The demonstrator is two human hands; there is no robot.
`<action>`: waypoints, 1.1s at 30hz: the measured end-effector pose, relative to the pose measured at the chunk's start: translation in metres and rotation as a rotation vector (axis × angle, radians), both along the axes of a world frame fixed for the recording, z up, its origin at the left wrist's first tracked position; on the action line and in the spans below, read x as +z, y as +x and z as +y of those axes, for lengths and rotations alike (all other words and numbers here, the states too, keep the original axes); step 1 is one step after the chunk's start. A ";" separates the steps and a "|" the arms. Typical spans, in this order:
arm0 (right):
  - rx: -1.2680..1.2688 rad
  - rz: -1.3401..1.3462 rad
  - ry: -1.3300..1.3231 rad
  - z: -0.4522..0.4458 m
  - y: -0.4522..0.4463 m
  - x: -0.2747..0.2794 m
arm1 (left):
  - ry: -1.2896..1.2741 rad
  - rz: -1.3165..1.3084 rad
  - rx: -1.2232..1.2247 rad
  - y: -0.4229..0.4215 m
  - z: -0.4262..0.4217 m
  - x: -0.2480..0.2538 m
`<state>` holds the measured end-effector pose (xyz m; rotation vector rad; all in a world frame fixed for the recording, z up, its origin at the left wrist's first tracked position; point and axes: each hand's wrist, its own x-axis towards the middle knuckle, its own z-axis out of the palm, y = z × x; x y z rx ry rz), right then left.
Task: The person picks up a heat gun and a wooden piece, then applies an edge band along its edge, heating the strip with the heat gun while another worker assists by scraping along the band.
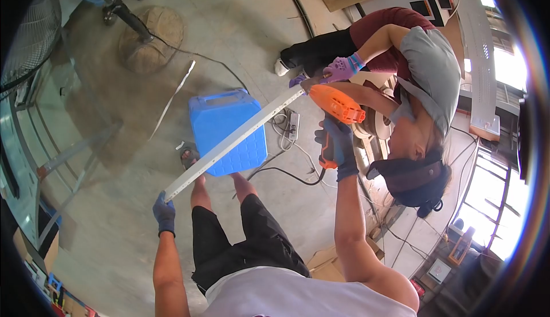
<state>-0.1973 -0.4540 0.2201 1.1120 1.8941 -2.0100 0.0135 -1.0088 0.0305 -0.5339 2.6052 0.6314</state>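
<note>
A long white bar runs diagonally above a blue plastic stool. My left hand, in a dark glove, is closed round its lower left end. My right hand, also gloved, grips an orange and black power tool, whose front lies close to the bar's upper right end. A co-worker in a grey shirt bends over that end, and their purple-gloved hand is at it.
A power strip with cables lies right of the stool. At the left are a fan, a metal frame and a stand with a round base. A white strip lies on the floor. Another person's feet show at the top left.
</note>
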 end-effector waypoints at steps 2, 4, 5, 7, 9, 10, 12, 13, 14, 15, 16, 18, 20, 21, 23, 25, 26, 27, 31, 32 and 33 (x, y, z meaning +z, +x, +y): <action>-0.011 -0.001 -0.002 -0.001 0.000 0.001 | 0.009 0.013 -0.012 0.001 -0.001 -0.002; -0.011 -0.001 -0.002 -0.003 0.001 0.003 | 0.014 0.038 -0.012 0.004 -0.002 -0.007; -0.007 -0.002 -0.001 -0.003 0.002 0.003 | 0.017 0.051 -0.012 0.005 -0.002 -0.009; 0.000 -0.003 0.000 -0.003 0.002 0.004 | 0.015 0.030 -0.004 0.004 -0.001 -0.007; 0.004 -0.005 -0.003 -0.002 0.002 0.003 | 0.017 0.017 0.007 0.002 0.000 -0.005; 0.008 0.000 -0.006 -0.002 0.002 0.003 | 0.020 0.013 0.013 0.002 0.000 -0.005; 0.015 0.006 -0.013 -0.003 0.002 0.002 | 0.019 0.013 0.012 0.003 0.000 -0.005; 0.018 0.005 -0.004 -0.004 0.001 0.003 | 0.016 0.016 0.006 0.003 0.000 -0.005; 0.021 0.004 0.005 -0.006 0.000 0.003 | 0.012 0.020 0.000 0.003 -0.001 -0.006; 0.024 0.003 0.014 -0.007 -0.001 0.004 | 0.013 0.037 -0.005 0.004 -0.001 -0.007; 0.023 0.003 0.015 -0.008 -0.001 0.004 | 0.015 0.053 -0.011 0.004 -0.002 -0.008; 0.023 0.002 0.017 -0.009 -0.001 0.005 | 0.012 0.065 -0.017 0.006 -0.002 -0.008; 0.023 -0.003 0.018 -0.011 -0.001 0.006 | 0.002 0.056 -0.019 0.006 -0.002 -0.008; 0.023 -0.005 0.019 -0.012 0.000 0.006 | 0.002 0.060 -0.018 0.007 -0.002 -0.009; 0.026 -0.016 0.027 -0.015 0.000 0.007 | 0.002 0.068 -0.017 0.007 -0.002 -0.010; 0.037 -0.030 0.031 -0.017 0.002 0.005 | 0.005 0.044 -0.001 0.006 -0.002 -0.010; 0.045 -0.039 0.032 -0.016 0.004 0.003 | 0.007 0.032 0.007 0.005 -0.001 -0.009; 0.053 -0.047 0.032 -0.017 0.005 0.002 | 0.009 0.036 0.003 0.006 -0.001 -0.010; 0.039 -0.065 0.004 -0.024 0.009 0.003 | 0.012 0.052 -0.011 0.008 -0.003 -0.012; 0.041 -0.073 0.003 -0.025 0.009 0.004 | 0.012 0.056 -0.014 0.008 -0.003 -0.012; 0.044 -0.080 0.002 -0.027 0.010 0.005 | 0.012 0.056 -0.018 0.008 -0.003 -0.012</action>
